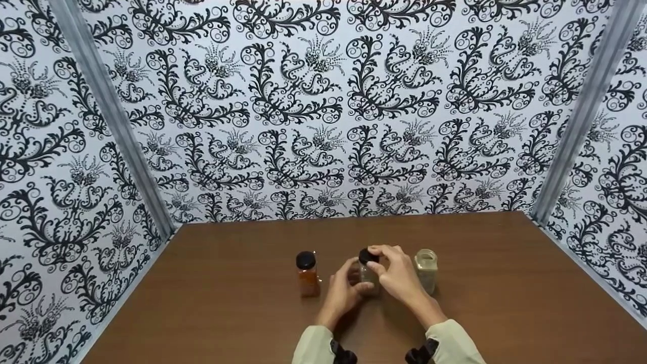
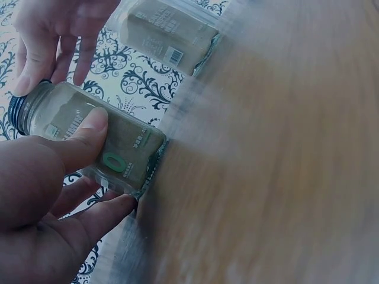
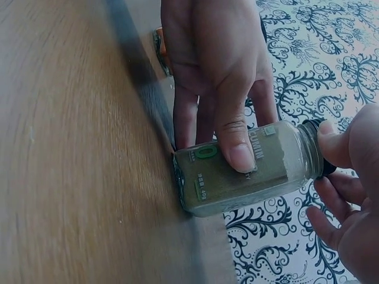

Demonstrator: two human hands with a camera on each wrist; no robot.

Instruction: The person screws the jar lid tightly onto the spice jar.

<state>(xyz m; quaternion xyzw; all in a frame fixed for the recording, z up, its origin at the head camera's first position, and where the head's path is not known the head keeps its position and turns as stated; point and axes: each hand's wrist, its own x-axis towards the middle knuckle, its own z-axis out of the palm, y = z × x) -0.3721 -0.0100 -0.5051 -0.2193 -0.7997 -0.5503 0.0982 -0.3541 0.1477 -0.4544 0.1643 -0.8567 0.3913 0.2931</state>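
Cumin jar (image 3: 263, 176), clear, brown-filled: left fingers (image 2: 109, 214) wrap it, right fingers (image 3: 333, 200) pinch black lid (image 1: 366, 256)

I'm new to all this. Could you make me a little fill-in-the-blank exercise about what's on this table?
1. Counting the middle jar, the table holds ____ jars.
2. The grip on that jar's lid is the person's ____ hand.
3. That lid is coloured ____.
4. In the head view, the orange-filled jar stands to the ____ of the middle jar.

Missing words: three; right; black; left.
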